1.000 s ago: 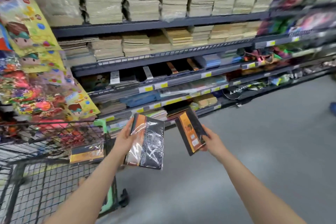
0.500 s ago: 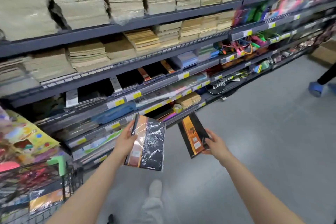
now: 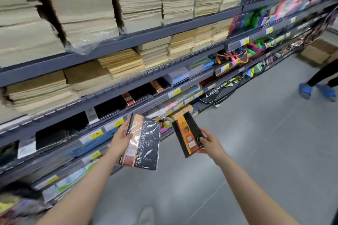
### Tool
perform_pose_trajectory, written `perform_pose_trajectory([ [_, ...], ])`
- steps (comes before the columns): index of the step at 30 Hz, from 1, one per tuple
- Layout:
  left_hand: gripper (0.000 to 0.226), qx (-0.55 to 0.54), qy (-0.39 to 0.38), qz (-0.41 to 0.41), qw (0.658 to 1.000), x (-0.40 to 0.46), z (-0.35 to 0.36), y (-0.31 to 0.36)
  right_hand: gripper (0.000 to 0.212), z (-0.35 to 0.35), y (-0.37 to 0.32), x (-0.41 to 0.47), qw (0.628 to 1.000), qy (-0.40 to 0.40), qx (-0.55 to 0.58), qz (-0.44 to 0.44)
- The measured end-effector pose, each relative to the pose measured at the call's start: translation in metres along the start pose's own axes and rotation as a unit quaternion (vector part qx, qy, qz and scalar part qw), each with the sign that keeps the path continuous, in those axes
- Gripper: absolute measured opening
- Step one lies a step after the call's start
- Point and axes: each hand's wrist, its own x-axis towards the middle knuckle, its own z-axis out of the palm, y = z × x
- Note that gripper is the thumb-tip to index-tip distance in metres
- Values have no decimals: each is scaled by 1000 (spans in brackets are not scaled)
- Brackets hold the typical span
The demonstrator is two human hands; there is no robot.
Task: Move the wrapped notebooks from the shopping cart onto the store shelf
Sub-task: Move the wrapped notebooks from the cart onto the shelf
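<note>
The left hand (image 3: 119, 138) has its fingers curled round the top left edge of a wrapped notebook pack (image 3: 142, 142), thumb across the front, the film shining over an orange strip and black cover. The right hand (image 3: 210, 142) pinches the lower right edge of a slimmer notebook (image 3: 188, 133), black with an orange band. Both lie with their long axis running up and away from the person, tops tilted toward the shelf (image 3: 146, 103), and both are held in the air, apart from each other and touching nothing else. Up and to the left of the fingers, on that shelf behind the yellow price tags, black and orange notebooks like these already lie in rows. The left pack looks nearer to that row, so I'd guess it goes in first. The cart is not in view. Above are stacks of tan paper (image 3: 82, 11); a passer-by's blue slippers (image 3: 305, 91) show on the grey floor.
</note>
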Motion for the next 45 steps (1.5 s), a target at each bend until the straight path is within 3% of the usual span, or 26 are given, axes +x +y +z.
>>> perform_pose_trajectory([
  [9, 64, -14, 63, -13, 998, 34, 13, 18, 39, -26, -58, 71, 996, -63, 5, -60],
  [16, 58, -100, 209, -13, 973, 38, 69, 31, 39, -46, -77, 147, 985, -164, 23, -42],
  [21, 60, -144, 272, -15, 951, 28, 100, 32, 38, -59, -94, 185, 969, -240, -13, -57],
  [28, 60, -153, 329, -18, 932, 27, 107, 19, 53, -38, -102, 219, 954, -292, 71, -11],
  [33, 58, -154, 322, -19, 934, 51, 85, 13, 54, 5, -123, 242, 957, -246, 155, 14],
  [39, 55, -159, 310, -14, 937, 84, 66, 2, 50, 61, -133, 288, 982, -140, 125, -31],
  [45, 58, -143, 286, -30, 947, 99, 65, -4, 45, 62, -105, 296, 992, -62, 106, -18],
])
